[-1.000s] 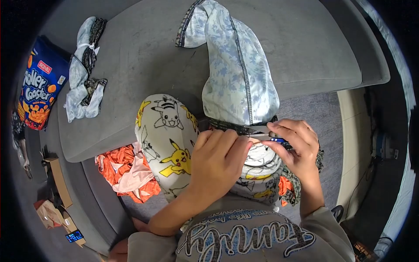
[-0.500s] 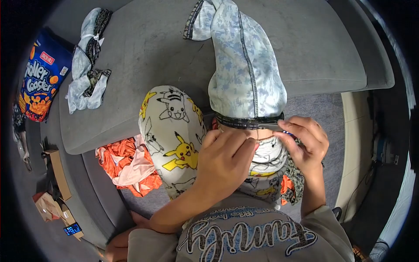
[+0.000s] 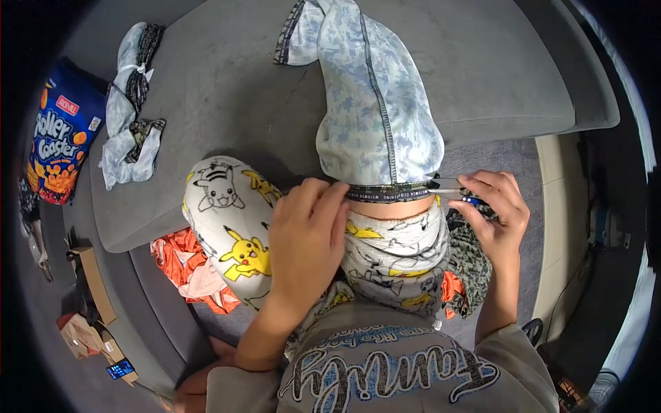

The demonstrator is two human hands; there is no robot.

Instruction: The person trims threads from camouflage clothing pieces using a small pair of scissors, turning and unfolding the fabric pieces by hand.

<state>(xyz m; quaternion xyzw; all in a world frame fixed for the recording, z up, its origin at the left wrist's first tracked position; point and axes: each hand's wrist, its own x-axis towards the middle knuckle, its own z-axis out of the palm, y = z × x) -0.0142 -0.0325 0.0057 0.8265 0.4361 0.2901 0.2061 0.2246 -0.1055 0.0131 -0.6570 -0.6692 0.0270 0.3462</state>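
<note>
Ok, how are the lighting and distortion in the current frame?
Head view: black corners, with wide-angle bowing toward the edges; soft shadow on the sofa left of the light-blue garment; left hand brightly lit; lettering on the dark band partly readable.

So the couch (image 3: 227,89) is a big gray padded one, with a few little dark marks on the seat. There's a pale blue camo garment (image 3: 375,96) sprawled over its front edge, and a bundle of similar cloth (image 3: 121,107) tied with a white strip off to the left. Down on the grayish floor (image 3: 509,158), there's a crumpled orange cloth (image 3: 180,253) right beside the couch.
</note>
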